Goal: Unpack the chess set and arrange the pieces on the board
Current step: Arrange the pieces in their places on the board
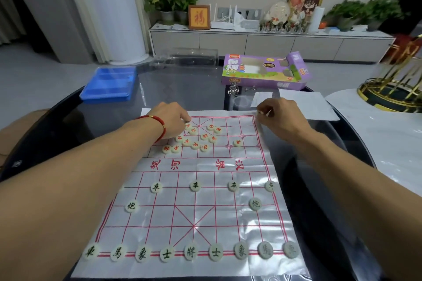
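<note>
The chess board, a thin printed sheet, is spread on the dark tabletop. Green-lettered pieces are lined along its near edge, with more set on the two rows beyond. Red-lettered pieces are heaped loosely at the far left. The left hand is laid over that heap, its grip curled down, apparently on one piece. The right hand is pinched shut on the sheet's far right corner. The purple box is seen beyond.
</note>
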`<state>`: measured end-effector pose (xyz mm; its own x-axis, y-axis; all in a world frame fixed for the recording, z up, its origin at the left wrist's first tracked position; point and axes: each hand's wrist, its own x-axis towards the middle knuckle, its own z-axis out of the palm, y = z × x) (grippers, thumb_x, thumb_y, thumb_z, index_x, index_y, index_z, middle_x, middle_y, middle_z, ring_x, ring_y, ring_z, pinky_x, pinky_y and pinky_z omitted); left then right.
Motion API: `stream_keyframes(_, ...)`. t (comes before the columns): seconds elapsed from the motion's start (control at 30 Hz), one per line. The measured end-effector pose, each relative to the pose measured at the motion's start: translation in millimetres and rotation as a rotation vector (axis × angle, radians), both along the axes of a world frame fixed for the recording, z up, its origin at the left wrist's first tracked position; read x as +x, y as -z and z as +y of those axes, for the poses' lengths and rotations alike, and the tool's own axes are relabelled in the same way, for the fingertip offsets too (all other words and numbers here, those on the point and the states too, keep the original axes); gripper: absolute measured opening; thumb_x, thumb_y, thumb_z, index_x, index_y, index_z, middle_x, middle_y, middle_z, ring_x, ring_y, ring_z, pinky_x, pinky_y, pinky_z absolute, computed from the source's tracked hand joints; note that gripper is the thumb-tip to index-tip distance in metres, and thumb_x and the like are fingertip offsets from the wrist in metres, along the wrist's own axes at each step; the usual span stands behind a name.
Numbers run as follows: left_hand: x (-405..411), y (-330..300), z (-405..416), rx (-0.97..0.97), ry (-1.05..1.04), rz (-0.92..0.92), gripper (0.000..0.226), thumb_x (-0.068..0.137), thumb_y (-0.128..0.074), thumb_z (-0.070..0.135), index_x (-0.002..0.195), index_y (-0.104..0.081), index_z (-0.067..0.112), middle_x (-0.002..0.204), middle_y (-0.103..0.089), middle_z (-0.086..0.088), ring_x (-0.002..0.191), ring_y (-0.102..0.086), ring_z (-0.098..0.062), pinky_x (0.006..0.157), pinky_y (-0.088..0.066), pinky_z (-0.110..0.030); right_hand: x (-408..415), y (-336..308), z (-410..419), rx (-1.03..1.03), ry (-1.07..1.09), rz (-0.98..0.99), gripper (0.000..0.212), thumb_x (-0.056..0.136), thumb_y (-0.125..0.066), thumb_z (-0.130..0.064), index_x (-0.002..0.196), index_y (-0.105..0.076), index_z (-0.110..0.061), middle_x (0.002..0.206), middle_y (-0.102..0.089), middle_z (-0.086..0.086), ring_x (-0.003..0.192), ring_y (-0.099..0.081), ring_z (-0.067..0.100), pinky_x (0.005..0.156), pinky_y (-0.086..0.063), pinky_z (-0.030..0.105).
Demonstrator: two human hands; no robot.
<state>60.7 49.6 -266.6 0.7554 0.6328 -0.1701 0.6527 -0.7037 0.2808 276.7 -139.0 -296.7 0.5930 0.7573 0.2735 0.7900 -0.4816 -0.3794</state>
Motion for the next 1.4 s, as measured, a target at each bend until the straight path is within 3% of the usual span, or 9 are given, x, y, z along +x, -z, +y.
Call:
stream_keyframes(0.13, 0, -1, 1, -0.005, 0.015, 0.018, 0.046, 0.096, -0.051, 0.002, 0.136, -0.063, 0.022, 0.146, -0.054, -0.004, 0.127, -0.052, -0.029, 0.105, -0.046, -0.040, -1, 6, 2, -0.036, -0.060, 0.004, 0.024, 0.093, -0.067, -0.013, 0.117, -0.074, -0.014, 0.115, -0.073, 0.005, 0.086, -0.058, 0.013, 0.076, -0.044, 0.025)
stream_keyframes(0.23, -2, 1, 6, -0.012, 0.034, 0.042, 0.047, 0.097, -0.051, 0.003, 0.137, -0.062, 0.025, 0.149, -0.052, -0.002, 0.128, -0.051, -0.030, 0.105, -0.045, -0.039, -3, 6, 3, -0.006, -0.086, 0.026, 0.036, 0.091, -0.071, -0.014, 0.127, -0.069, -0.014, 0.123, -0.067, 0.007, 0.091, -0.063, 0.019, 0.081, -0.049, 0.029)
stream_keyframes(0.3, -2, 0, 6, -0.013, 0.044, 0.057, 0.048, 0.098, -0.051, 0.002, 0.139, -0.060, 0.024, 0.150, -0.051, -0.002, 0.129, -0.051, -0.030, 0.105, -0.045, -0.038, -1, 8, 4, 0.008, -0.029, 0.016, 0.035, 0.090, -0.073, -0.024, 0.122, -0.068, -0.012, 0.115, -0.065, 0.010, 0.096, -0.062, 0.025, 0.082, -0.052, 0.033)
stream_keyframes(0.4, -3, -1, 7, -0.024, 0.051, 0.065, 0.049, 0.098, -0.051, 0.001, 0.140, -0.059, 0.024, 0.151, -0.050, -0.003, 0.129, -0.051, -0.030, 0.106, -0.044, -0.038, 0, 13, 8, -0.003, 0.033, -0.006, 0.031, 0.089, -0.074, -0.035, 0.106, -0.073, -0.009, 0.097, -0.060, 0.005, 0.085, -0.055, 0.020, 0.070, -0.043, 0.029)
stream_keyframes(0.57, -2, -1, 11, -0.033, 0.057, 0.087, 0.052, 0.096, -0.052, -0.001, 0.139, -0.059, 0.027, 0.150, -0.050, -0.002, 0.126, -0.052, -0.029, 0.103, -0.047, -0.037, 0, 18, 10, 0.000, -0.030, -0.003, 0.024, 0.095, -0.068, -0.025, 0.117, -0.074, -0.017, 0.107, -0.068, 0.007, 0.086, -0.057, 0.017, 0.074, -0.044, 0.028)
stream_keyframes(0.7, -1, -1, 12, -0.040, 0.055, 0.080, 0.052, 0.096, -0.052, -0.002, 0.139, -0.060, 0.027, 0.149, -0.052, -0.002, 0.126, -0.052, -0.029, 0.101, -0.047, -0.037, -1, 15, 9, -0.002, -0.035, 0.033, 0.034, 0.094, -0.068, -0.026, 0.126, -0.068, -0.013, 0.115, -0.066, 0.006, 0.089, -0.055, 0.016, 0.077, -0.042, 0.026)
stream_keyframes(0.9, -2, -2, 10, -0.026, 0.071, 0.093, 0.054, 0.096, -0.051, -0.003, 0.140, -0.058, 0.026, 0.151, -0.050, -0.003, 0.129, -0.051, -0.031, 0.104, -0.045, -0.038, 3, 16, 9, -0.008, -0.034, 0.026, 0.023, 0.095, -0.068, -0.022, 0.114, -0.074, -0.010, 0.108, -0.071, 0.009, 0.085, -0.057, 0.016, 0.075, -0.043, 0.026)
stream_keyframes(1.17, -1, -2, 9, -0.018, 0.066, 0.094, 0.052, 0.096, -0.051, -0.002, 0.140, -0.059, 0.024, 0.150, -0.051, -0.005, 0.129, -0.050, -0.032, 0.104, -0.045, -0.038, 3, 13, 7, 0.023, -0.033, 0.048, 0.027, 0.097, -0.065, -0.024, 0.119, -0.071, -0.009, 0.107, -0.071, 0.006, 0.086, -0.057, 0.015, 0.076, -0.041, 0.024)
stream_keyframes(1.4, 0, -3, 10, -0.005, 0.068, 0.091, 0.049, 0.097, -0.051, -0.001, 0.139, -0.060, 0.023, 0.148, -0.054, -0.004, 0.124, -0.053, -0.032, 0.102, -0.046, -0.039, -1, 12, -4, 0.051, -0.109, -0.053, 0.023, 0.100, -0.059, -0.014, 0.117, -0.075, -0.012, 0.109, -0.071, 0.009, 0.088, -0.060, 0.016, 0.077, -0.045, 0.025)
